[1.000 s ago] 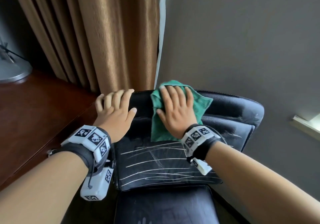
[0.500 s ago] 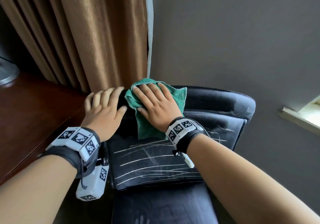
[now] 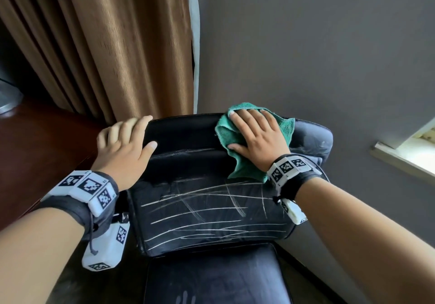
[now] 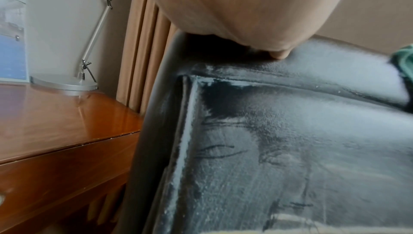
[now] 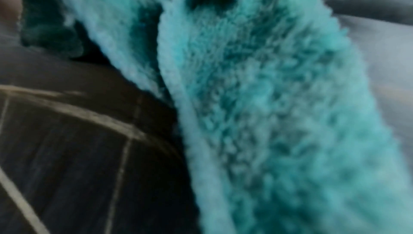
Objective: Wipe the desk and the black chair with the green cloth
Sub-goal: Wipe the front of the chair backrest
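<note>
Green terry cloth (image 3: 244, 169): head view, draped over the backrest's top edge on the scratched black leather chair (image 3: 200, 209), at 1 o'clock from frame centre. Right hand (image 3: 256, 138) lies flat on it, fingers straight, pressing it down. Left hand (image 3: 124, 143), at 9 o'clock of the cloth and well apart, hooks its fingers over the backrest's top left corner, thumb on the front face: gripping. Polished brown wooden desk (image 3: 35, 143) at 9 o'clock of the chair.

Left wrist view: thumb tip touches the dusty backrest; silver round lamp base (image 4: 64, 83) stands on the desk at 9 o'clock.

Right wrist view: blurred cloth lies against the chair, filling 12 to 5 o'clock.
</note>
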A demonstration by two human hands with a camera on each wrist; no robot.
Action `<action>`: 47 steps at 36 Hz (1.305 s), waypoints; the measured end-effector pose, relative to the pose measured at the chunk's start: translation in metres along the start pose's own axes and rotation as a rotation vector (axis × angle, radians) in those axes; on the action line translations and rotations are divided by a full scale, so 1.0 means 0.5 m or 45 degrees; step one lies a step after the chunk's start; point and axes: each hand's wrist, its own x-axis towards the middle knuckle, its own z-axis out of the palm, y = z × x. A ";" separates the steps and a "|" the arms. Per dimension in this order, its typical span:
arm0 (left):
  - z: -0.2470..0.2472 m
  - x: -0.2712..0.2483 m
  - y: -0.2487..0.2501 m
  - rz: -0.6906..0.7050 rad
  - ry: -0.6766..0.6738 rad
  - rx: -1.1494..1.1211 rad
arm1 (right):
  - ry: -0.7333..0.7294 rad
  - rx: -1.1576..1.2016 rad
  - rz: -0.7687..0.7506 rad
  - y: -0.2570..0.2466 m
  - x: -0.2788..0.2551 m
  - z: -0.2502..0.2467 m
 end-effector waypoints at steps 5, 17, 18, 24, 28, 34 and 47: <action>0.001 0.002 0.003 0.000 0.045 -0.021 | -0.030 -0.019 0.068 0.048 -0.033 -0.005; 0.004 0.000 0.001 -0.017 0.059 0.006 | -0.107 -0.014 0.237 0.156 -0.129 -0.023; 0.004 0.000 0.002 -0.018 0.060 0.005 | -0.111 -0.006 0.252 0.164 -0.136 -0.024; 0.005 -0.004 -0.001 -0.018 0.085 -0.003 | -0.130 0.045 0.404 0.209 -0.193 -0.020; 0.008 -0.007 -0.007 -0.022 0.117 0.028 | -0.090 0.228 0.684 0.213 -0.238 -0.007; 0.011 -0.009 -0.013 -0.037 0.100 0.079 | 0.122 0.693 1.250 0.131 -0.239 0.029; 0.015 -0.011 -0.023 -0.046 0.078 0.095 | 0.584 0.718 1.630 0.021 -0.226 0.079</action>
